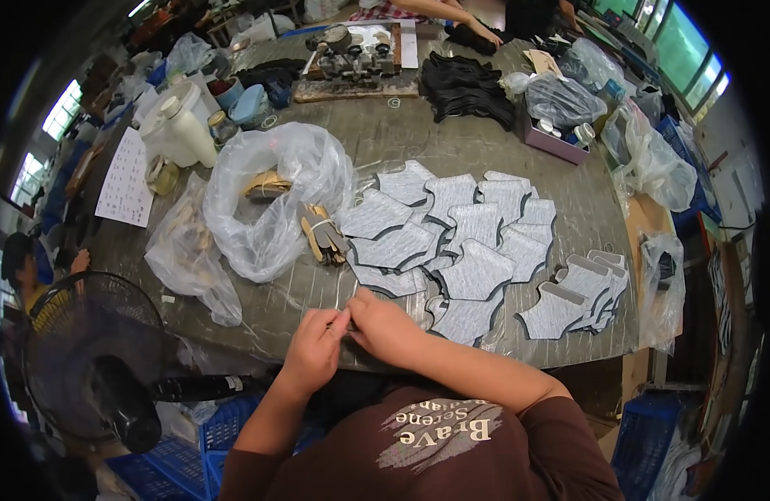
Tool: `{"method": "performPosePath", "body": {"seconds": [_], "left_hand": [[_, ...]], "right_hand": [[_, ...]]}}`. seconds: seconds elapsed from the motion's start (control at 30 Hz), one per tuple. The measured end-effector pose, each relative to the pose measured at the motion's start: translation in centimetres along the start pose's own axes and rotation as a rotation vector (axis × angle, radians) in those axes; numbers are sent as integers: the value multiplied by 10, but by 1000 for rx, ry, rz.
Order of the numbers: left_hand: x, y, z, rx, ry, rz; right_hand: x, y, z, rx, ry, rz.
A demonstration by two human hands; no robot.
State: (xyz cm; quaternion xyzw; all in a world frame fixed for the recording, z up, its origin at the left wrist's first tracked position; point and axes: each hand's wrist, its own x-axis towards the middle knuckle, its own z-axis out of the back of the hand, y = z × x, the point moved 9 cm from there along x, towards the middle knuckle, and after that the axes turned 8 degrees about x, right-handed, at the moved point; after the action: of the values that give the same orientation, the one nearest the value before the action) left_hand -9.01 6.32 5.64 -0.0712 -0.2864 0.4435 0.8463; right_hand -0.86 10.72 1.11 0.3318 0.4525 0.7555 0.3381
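Observation:
At the table's near edge my left hand and my right hand meet, fingers pinched together. What they hold, a small thing if any, is hidden between the fingers. Just beyond them lies a spread heap of grey curved cut pieces with dark edges. A smaller overlapping stack of similar grey pieces, with darker strips along their edges, sits to the right. Left of the heap is a tied bundle of brown and grey strips. It rests against an opened clear plastic bag, with more brown pieces inside.
A black fan stands close on my left. Bottles and jars, including a white bottle, crowd the left side. At the back are a metal device and black pieces. A purple box stands back right; another person's hand is beyond.

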Motion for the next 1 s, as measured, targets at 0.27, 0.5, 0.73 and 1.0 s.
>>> {"method": "performPosePath", "body": {"seconds": [0.27,0.5,0.73,1.0], "left_hand": [[-28,17,-42,108,4,334],[-31,50,-47,-636,-257,644],[20,43,-70,-1368,-529,844],[43,26,-96,-1460,-291,874]], "right_hand": [[-17,0,-26,-663,10,8],[-11,-2,-5,-472,-144,32],[-17,30,33,-357,-369,190],[-91,-11,105,-776,-264,-279]]}}
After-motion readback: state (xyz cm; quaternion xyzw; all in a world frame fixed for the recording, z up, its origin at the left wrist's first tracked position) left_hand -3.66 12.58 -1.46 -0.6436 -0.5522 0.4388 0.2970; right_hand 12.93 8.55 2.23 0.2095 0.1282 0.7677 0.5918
